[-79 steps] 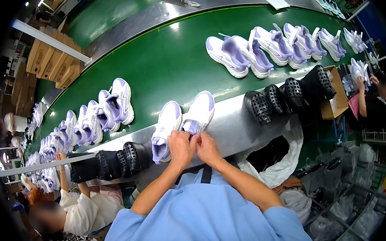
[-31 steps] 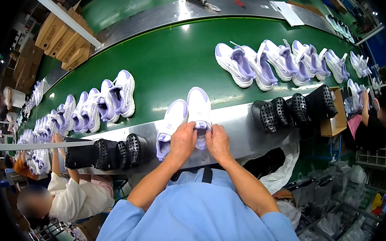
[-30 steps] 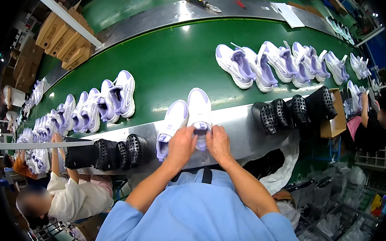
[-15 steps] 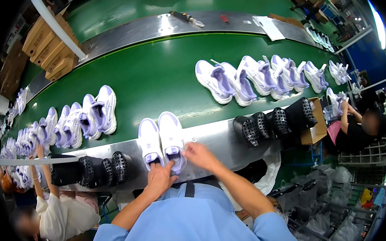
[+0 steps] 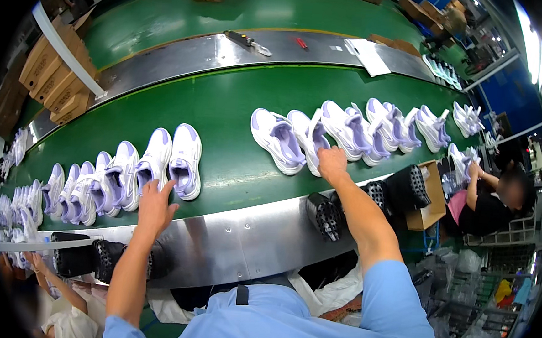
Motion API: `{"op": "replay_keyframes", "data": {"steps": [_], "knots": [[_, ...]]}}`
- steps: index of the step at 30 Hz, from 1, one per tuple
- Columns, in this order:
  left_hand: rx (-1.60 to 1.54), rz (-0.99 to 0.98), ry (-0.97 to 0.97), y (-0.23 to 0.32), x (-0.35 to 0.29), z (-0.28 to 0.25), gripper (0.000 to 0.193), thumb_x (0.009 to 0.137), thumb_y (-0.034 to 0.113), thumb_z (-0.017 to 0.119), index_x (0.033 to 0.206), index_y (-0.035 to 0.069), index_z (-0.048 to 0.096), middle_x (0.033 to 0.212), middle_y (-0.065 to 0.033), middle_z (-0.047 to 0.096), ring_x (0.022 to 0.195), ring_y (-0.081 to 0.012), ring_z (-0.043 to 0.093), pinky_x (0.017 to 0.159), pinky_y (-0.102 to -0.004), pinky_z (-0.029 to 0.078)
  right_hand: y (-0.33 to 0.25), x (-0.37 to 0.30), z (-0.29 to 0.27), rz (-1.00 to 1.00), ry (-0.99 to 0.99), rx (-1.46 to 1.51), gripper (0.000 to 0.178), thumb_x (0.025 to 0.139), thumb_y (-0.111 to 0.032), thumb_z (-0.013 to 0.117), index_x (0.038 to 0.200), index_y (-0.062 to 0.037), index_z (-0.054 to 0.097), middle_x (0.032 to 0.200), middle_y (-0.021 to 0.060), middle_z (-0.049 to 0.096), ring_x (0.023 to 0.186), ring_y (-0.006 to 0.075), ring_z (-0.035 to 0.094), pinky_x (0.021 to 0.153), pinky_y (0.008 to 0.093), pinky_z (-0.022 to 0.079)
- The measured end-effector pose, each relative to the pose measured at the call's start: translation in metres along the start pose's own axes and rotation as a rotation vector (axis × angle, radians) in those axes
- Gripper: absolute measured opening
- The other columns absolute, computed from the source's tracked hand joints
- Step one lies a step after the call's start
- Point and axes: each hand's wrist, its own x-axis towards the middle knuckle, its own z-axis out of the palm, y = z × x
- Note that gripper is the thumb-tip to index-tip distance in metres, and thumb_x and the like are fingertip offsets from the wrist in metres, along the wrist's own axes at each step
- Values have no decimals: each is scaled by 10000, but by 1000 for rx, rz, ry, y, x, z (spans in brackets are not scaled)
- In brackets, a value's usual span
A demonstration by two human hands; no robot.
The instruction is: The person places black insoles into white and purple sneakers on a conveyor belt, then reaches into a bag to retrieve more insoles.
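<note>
A pair of white and lilac sneakers, the left one (image 5: 157, 151) and the right one (image 5: 187, 150), stands toes away at the near end of the left-hand row on the green belt. My left hand (image 5: 157, 208) is at their heels, fingers spread and thumb apart, gripping neither shoe. Over to the right, my right hand (image 5: 333, 166) has its fingers bent at the heel side of another sneaker (image 5: 307, 134), whose strap stands up. Those fingertips are partly hidden against the shoe. Beside it on the left lies a further sneaker (image 5: 273, 138) with an open collar.
More sneakers (image 5: 87, 191) line the belt (image 5: 225, 103) on both sides. Black studded blocks (image 5: 324, 217) sit along the near metal ledge (image 5: 234, 242). A cardboard box (image 5: 430, 208) stands at right, near a co-worker (image 5: 498, 204). Another co-worker (image 5: 78, 312) is at lower left.
The sneaker pair has gone from the metal ledge in front of me to the left-hand row. My left hand moved left with it; my right hand reached out right to another sneaker.
</note>
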Motion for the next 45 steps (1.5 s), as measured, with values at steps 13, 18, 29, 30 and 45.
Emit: {"op": "replay_keyframes", "data": {"steps": [13,18,29,30,45], "knots": [[-598,143,-3,74,-139,37,298,863,116,766,1142,22,725,1104,-213,719,1054,-409,674,894,-471,552,-80,35,-22,94,-219,74,349,882,-320,663,1098,-74,782,1208,131,753,1156,326,700,1032,594,438],[-782,8,68,87,-103,42,598,840,159,817,1391,60,607,1315,-211,641,1173,-366,640,912,-466,544,-152,-84,-41,35,-201,251,279,816,-213,666,1034,-69,762,1077,167,774,1035,353,744,997,585,479],[-1153,-222,-192,26,-76,59,679,887,227,795,1477,16,533,1429,-172,589,1287,-276,572,1037,-394,487,-152,-292,-34,-119,494,547,120,919,-164,678,860,-60,673,890,90,692,807,284,674,660,434,514],[-1043,-160,-3,30,-77,45,629,890,197,780,1451,20,556,1402,-165,602,1266,-276,582,1010,-387,493,-110,-303,-30,122,550,586,139,969,-187,640,925,-56,659,854,135,666,784,351,659,663,453,521],[-61,213,12,151,-13,35,496,729,199,867,1122,-22,660,903,-236,691,917,-434,648,844,-505,502,188,-242,53,718,36,165,516,949,-484,698,1137,-8,634,1160,186,671,1109,374,660,905,489,567]]}}
